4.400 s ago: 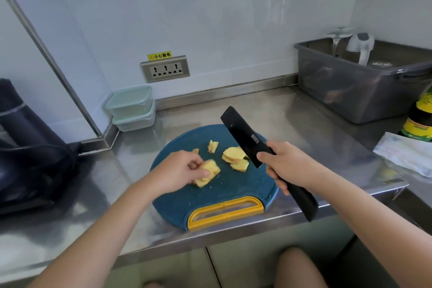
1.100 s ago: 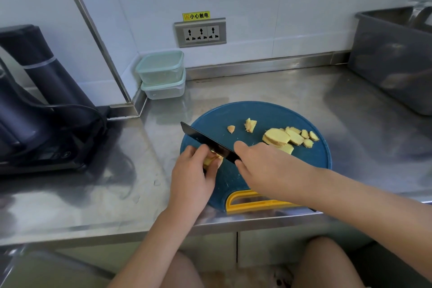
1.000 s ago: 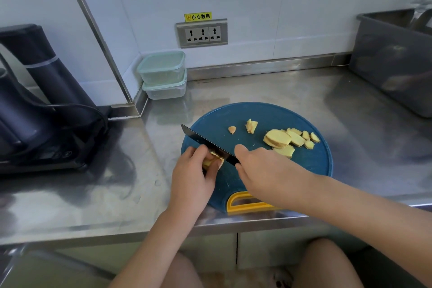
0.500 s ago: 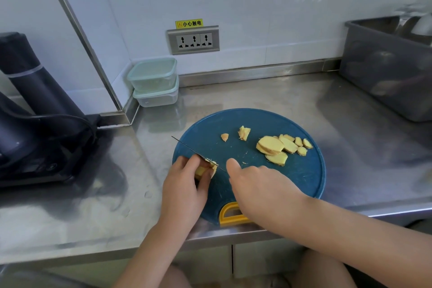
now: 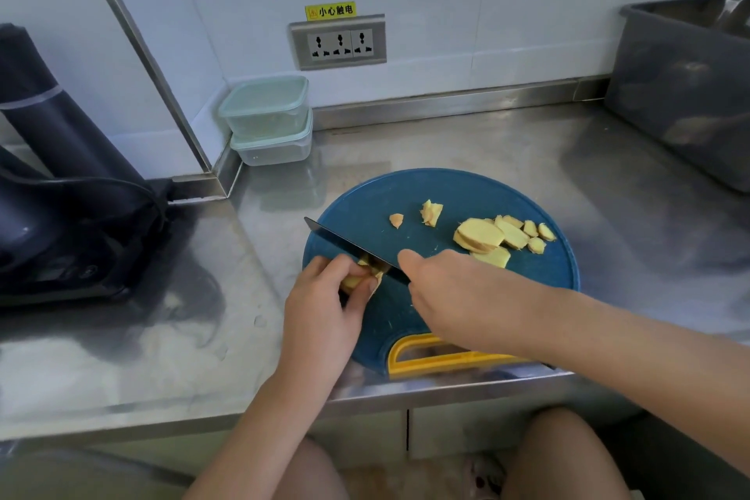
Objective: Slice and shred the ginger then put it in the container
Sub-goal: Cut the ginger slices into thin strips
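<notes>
One label (image 5: 330,10) reads 小心触电; left hand (image 5: 320,313) fingers (image 5: 322,267) pinch ginger (image 5: 352,280), right hand (image 5: 462,296) fingers (image 5: 408,260) grip knife (image 5: 345,242).

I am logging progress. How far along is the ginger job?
Done: ginger slices lie piled on the blue cutting board. In hand: the left hand holds a ginger piece while the right hand cuts it with the black knife. Left: shredding, then filling a container; the stacked containers sit by the wall.

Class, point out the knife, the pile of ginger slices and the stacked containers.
knife (image 5: 345,244): head view, middle of blade.
ginger slices (image 5: 479,233): head view, largest slice's top.
stacked containers (image 5: 264,95): head view, upper lid.
</notes>
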The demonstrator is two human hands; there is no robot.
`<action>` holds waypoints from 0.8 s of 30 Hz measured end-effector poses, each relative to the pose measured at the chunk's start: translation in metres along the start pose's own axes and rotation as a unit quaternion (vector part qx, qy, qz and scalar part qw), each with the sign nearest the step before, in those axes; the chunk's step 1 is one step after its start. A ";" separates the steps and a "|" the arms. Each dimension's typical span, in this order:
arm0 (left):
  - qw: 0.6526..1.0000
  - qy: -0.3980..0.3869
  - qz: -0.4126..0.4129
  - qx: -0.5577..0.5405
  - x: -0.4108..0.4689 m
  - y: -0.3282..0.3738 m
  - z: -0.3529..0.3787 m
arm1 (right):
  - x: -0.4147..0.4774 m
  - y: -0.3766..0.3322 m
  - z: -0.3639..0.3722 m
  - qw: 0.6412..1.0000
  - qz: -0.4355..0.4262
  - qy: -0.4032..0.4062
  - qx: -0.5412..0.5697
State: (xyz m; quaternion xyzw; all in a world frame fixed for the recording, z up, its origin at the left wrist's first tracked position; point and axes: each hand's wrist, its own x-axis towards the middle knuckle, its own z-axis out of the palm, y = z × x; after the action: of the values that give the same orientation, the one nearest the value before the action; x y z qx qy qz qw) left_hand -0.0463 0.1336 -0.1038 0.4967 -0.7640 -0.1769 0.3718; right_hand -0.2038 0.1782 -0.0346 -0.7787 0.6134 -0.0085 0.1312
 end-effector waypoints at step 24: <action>1.000 -0.008 -0.001 -0.003 0.000 -0.002 0.001 | 0.004 -0.003 -0.003 0.996 0.052 0.029 0.066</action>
State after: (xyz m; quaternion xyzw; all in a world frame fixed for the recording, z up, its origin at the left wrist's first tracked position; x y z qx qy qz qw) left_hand -0.0453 0.1322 -0.1057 0.4952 -0.7657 -0.1839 0.3669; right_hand -0.2002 0.1740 -0.0315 -0.7348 0.6548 -0.0650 0.1644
